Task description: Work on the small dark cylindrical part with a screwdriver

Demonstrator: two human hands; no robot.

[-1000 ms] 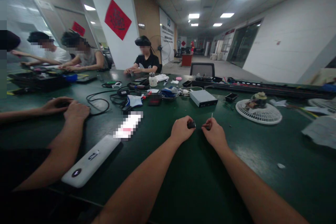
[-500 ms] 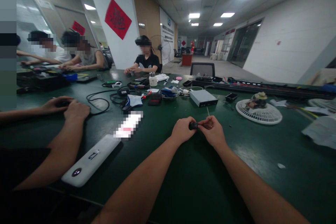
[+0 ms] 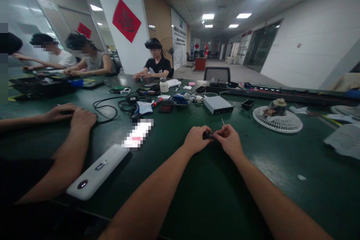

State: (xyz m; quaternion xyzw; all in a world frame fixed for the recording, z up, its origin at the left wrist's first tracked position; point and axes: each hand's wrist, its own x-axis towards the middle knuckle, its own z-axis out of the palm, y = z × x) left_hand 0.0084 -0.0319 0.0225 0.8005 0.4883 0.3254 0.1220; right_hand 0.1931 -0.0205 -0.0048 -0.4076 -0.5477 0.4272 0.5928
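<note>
Pinching one small black part (image 3: 208, 135) at mid-worktop (image 3: 213, 198), left hand (image 3: 195, 139) and right hand (image 3: 229, 141) met, both grips clamped on it, seemingly to steady it. One thin pale pin (image 3: 222, 121) stood just far of the right hand. Left, a co-worker's two hands (image 3: 83, 118) rested. Far, one silver box (image 3: 218, 105) sat; right, one white fan guard (image 3: 277, 120).

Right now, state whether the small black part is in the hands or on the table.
In hand: the left hand holds the small black part, and the right hand meets its other end.
</note>
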